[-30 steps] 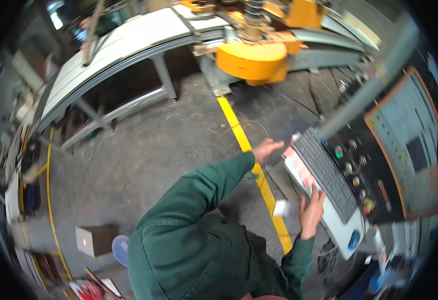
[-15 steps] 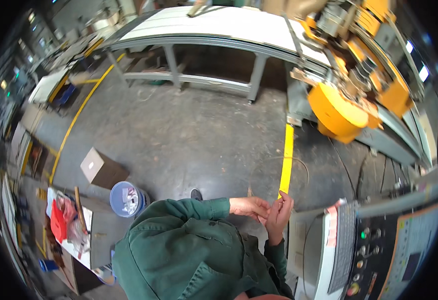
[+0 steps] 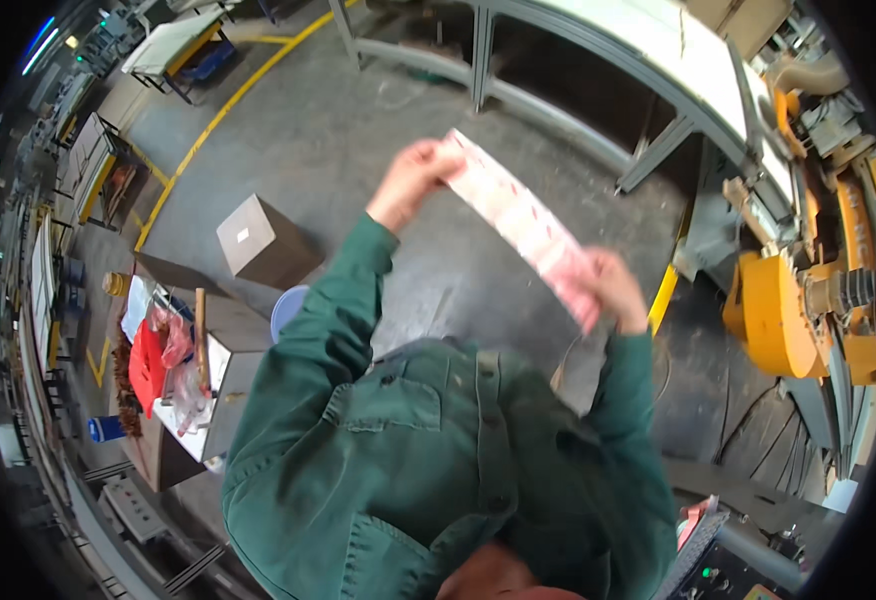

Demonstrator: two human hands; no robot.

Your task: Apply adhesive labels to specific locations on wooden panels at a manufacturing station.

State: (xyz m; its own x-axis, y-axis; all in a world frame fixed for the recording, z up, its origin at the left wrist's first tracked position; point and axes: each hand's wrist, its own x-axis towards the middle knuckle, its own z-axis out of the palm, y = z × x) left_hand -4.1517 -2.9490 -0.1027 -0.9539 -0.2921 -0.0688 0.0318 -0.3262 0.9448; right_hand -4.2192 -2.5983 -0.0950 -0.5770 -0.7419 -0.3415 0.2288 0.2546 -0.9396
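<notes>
A long pink-and-white paper strip [image 3: 513, 215] is stretched out in front of my chest, slanting from upper left down to the right. Its upper left end is pinched in my left hand [image 3: 413, 182]. Near the lower right end, my right hand [image 3: 615, 288] grips the strip; this hand is slightly blurred. Small dark red marks repeat along the strip's face, too blurred to make out. Both arms, in green sleeves, reach forward over the grey floor.
Left of me stand a cardboard box [image 3: 258, 240], a blue bin [image 3: 286, 310] partly behind my sleeve, and a bench holding a red bag [image 3: 146, 365]. A long table [image 3: 558, 130] and yellow machine [image 3: 778, 315] lie ahead and right. A control panel [image 3: 728, 575] is at lower right.
My hands, close together before, have moved apart, the left one forward and leftward. The strip now shows stretched between them. My view has turned to the right.
</notes>
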